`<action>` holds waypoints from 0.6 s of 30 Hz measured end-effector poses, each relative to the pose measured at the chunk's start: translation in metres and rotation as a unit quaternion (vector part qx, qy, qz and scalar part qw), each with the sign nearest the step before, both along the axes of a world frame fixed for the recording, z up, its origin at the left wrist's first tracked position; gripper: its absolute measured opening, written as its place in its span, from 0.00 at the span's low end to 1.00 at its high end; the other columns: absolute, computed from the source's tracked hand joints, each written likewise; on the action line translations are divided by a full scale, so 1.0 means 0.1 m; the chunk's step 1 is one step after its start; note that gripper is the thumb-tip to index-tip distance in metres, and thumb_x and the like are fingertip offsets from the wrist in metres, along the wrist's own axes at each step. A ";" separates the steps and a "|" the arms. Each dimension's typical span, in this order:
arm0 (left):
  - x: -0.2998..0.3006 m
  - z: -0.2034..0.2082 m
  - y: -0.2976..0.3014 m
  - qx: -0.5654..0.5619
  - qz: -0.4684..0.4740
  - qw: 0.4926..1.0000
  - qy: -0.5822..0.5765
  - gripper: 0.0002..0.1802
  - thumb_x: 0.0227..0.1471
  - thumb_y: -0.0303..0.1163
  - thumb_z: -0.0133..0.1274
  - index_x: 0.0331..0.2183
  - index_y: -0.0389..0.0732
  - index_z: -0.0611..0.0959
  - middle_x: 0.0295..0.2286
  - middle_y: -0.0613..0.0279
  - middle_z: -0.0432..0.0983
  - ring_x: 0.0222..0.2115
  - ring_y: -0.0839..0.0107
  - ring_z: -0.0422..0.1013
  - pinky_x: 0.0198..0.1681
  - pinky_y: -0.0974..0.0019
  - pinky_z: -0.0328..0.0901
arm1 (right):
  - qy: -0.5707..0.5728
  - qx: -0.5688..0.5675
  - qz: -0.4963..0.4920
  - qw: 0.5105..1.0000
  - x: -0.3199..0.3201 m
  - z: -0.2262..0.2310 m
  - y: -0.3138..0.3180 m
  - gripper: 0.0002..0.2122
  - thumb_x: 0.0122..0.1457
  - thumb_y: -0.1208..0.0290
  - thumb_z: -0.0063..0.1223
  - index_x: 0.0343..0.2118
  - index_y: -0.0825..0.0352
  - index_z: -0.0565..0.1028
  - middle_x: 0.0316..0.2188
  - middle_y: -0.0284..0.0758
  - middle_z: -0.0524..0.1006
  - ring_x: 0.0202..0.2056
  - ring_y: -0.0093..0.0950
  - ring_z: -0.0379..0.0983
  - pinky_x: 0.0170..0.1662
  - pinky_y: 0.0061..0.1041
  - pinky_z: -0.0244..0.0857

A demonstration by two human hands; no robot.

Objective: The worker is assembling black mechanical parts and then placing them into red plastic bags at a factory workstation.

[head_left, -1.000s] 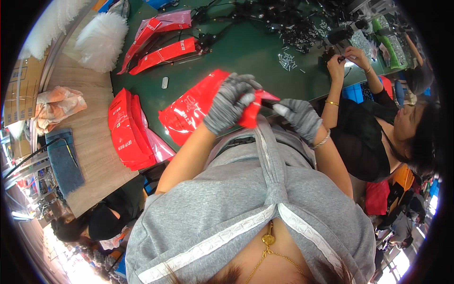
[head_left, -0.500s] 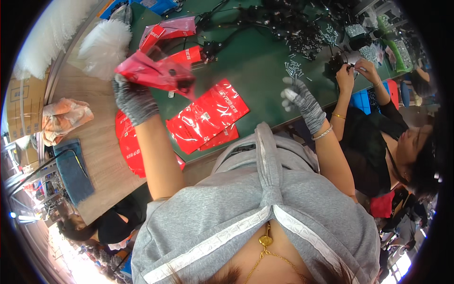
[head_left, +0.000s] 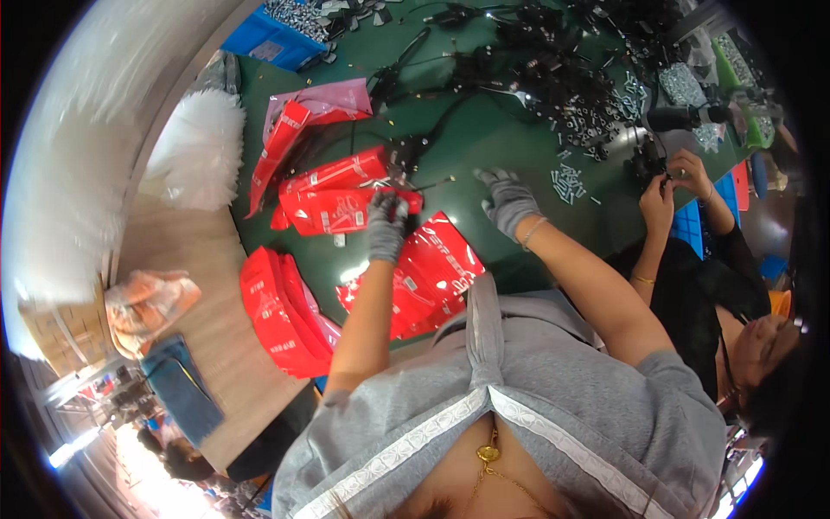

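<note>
My left hand [head_left: 386, 228], in a grey knitted glove, is at the right end of a filled red plastic bag [head_left: 328, 210]. Its fingers curl over the bag's edge, and their tips are partly hidden. Under and beyond this bag lies another red bag [head_left: 346, 169]. Just below my left hand, flat red plastic bags [head_left: 432, 268] are stacked at the table's near edge. My right hand [head_left: 510, 206], gloved alike, hovers over the green table [head_left: 467, 203] with fingers apart and nothing in it.
More red bags [head_left: 281, 311] lie at the left, near a wooden surface [head_left: 207, 294]. Black cabled parts [head_left: 519, 65] and loose screws [head_left: 568, 184] cover the far right. A blue bin [head_left: 277, 39] stands far left. A co-worker's hands [head_left: 670, 190] handle a black part at right.
My left hand has brought the red bag down and rightward onto the other bags. My right hand has shifted left and lower over the table. The whole view has shifted too.
</note>
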State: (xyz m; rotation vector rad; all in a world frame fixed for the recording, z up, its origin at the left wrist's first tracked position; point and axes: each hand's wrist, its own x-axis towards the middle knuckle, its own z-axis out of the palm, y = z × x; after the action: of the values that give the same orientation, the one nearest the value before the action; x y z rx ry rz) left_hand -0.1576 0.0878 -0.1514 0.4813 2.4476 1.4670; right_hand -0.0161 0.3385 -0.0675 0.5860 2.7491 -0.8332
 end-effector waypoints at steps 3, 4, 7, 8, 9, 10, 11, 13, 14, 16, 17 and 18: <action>-0.10 0.25 0.16 -0.106 -0.042 0.986 0.124 0.12 0.52 0.30 0.58 0.39 0.39 0.79 0.36 0.59 0.74 0.42 0.65 0.70 0.50 0.65 0.63 | 0.024 0.099 0.041 0.994 -0.56 -0.07 0.15 0.29 0.55 0.70 0.44 0.62 0.56 0.57 0.64 0.33 0.56 0.65 0.34 0.49 0.63 0.38 0.48; -0.18 0.60 0.40 -0.135 -0.057 0.980 0.133 0.11 0.51 0.29 0.58 0.39 0.40 0.80 0.37 0.57 0.74 0.42 0.63 0.70 0.50 0.64 0.63 | 0.048 0.161 0.064 0.984 -0.67 -0.22 0.30 0.30 0.56 0.70 0.42 0.64 0.54 0.54 0.65 0.31 0.53 0.66 0.33 0.45 0.65 0.39 0.44; -0.72 0.98 0.49 -0.131 -0.002 0.967 0.217 0.12 0.48 0.33 0.59 0.35 0.40 0.79 0.39 0.54 0.73 0.41 0.56 0.68 0.46 0.56 0.63 | 0.075 0.232 0.110 0.964 -1.04 -0.34 0.34 0.30 0.57 0.68 0.41 0.64 0.54 0.53 0.66 0.30 0.51 0.67 0.33 0.41 0.67 0.38 0.34; -0.98 1.07 0.52 -0.124 0.005 0.959 0.253 0.14 0.47 0.33 0.60 0.37 0.41 0.79 0.40 0.54 0.73 0.44 0.56 0.68 0.48 0.56 0.63 | 0.071 0.195 0.111 0.972 -1.07 -0.39 0.35 0.29 0.56 0.67 0.41 0.64 0.54 0.54 0.66 0.30 0.51 0.67 0.33 0.41 0.67 0.38 0.35; -1.26 1.14 0.53 -0.116 0.013 0.950 0.289 0.17 0.46 0.34 0.60 0.40 0.42 0.79 0.40 0.54 0.73 0.46 0.55 0.67 0.50 0.57 0.62 | 0.067 0.159 0.112 0.979 -1.09 -0.43 0.36 0.29 0.56 0.67 0.42 0.64 0.54 0.55 0.66 0.30 0.51 0.67 0.32 0.41 0.67 0.38 0.35; -1.56 1.15 0.52 -0.191 0.019 0.929 0.316 0.23 0.44 0.35 0.62 0.44 0.44 0.77 0.45 0.54 0.70 0.49 0.54 0.65 0.52 0.57 0.61 | 0.066 0.155 0.111 0.979 -1.04 -0.49 0.35 0.29 0.56 0.67 0.42 0.64 0.54 0.55 0.66 0.30 0.51 0.67 0.32 0.41 0.67 0.38 0.35; -1.86 1.17 0.46 -0.268 0.029 0.900 0.342 0.29 0.41 0.36 0.64 0.48 0.46 0.76 0.49 0.53 0.68 0.51 0.53 0.63 0.55 0.57 0.59 | 0.090 0.150 0.090 0.980 -0.97 -0.53 0.29 0.28 0.55 0.66 0.43 0.62 0.54 0.58 0.65 0.31 0.54 0.67 0.32 0.42 0.67 0.38 0.37; -2.31 1.27 0.61 -0.391 -0.011 0.857 0.334 0.50 0.36 0.39 0.68 0.60 0.53 0.62 0.60 0.53 0.54 0.58 0.50 0.55 0.61 0.56 0.53 | 0.104 0.148 0.060 0.982 -0.88 -0.61 0.24 0.27 0.54 0.65 0.44 0.61 0.55 0.61 0.63 0.31 0.57 0.66 0.32 0.44 0.67 0.39 0.38; -2.45 1.32 0.74 -0.391 -0.015 0.858 0.333 0.50 0.36 0.39 0.68 0.60 0.53 0.62 0.60 0.53 0.54 0.58 0.50 0.55 0.61 0.56 0.53 | 0.112 0.142 0.037 0.983 -0.86 -0.64 0.23 0.27 0.53 0.64 0.45 0.59 0.56 0.64 0.61 0.32 0.59 0.65 0.32 0.47 0.66 0.39 0.40; -2.66 1.32 1.04 -0.630 -0.051 0.762 0.140 0.64 0.33 0.41 0.70 0.64 0.58 0.45 0.63 0.54 0.43 0.61 0.49 0.50 0.61 0.53 0.54 | 0.154 0.145 -0.003 0.977 -0.81 -0.72 0.25 0.24 0.51 0.63 0.48 0.54 0.57 0.69 0.56 0.33 0.65 0.63 0.33 0.52 0.65 0.40 0.44; -2.72 1.24 1.10 -0.629 -0.058 0.763 0.141 0.64 0.33 0.41 0.70 0.64 0.58 0.45 0.63 0.54 0.43 0.61 0.49 0.50 0.61 0.53 0.54 | 0.149 0.147 -0.008 0.978 -0.79 -0.71 0.26 0.24 0.51 0.63 0.48 0.54 0.57 0.69 0.56 0.33 0.65 0.63 0.33 0.52 0.65 0.40 0.44; -2.76 1.13 1.14 -0.627 -0.034 0.773 0.087 0.67 0.33 0.41 0.70 0.64 0.59 0.40 0.64 0.53 0.42 0.62 0.49 0.48 0.60 0.53 0.56 | 0.142 0.146 -0.004 0.979 -0.78 -0.70 0.27 0.24 0.51 0.63 0.48 0.55 0.57 0.69 0.57 0.33 0.65 0.63 0.33 0.51 0.65 0.40 0.43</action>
State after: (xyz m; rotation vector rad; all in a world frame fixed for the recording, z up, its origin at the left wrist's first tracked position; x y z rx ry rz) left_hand -0.4339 0.2017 -0.0386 0.3529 2.7961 -0.4489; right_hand -0.0945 0.3652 -0.1374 0.5676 3.1634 -0.5528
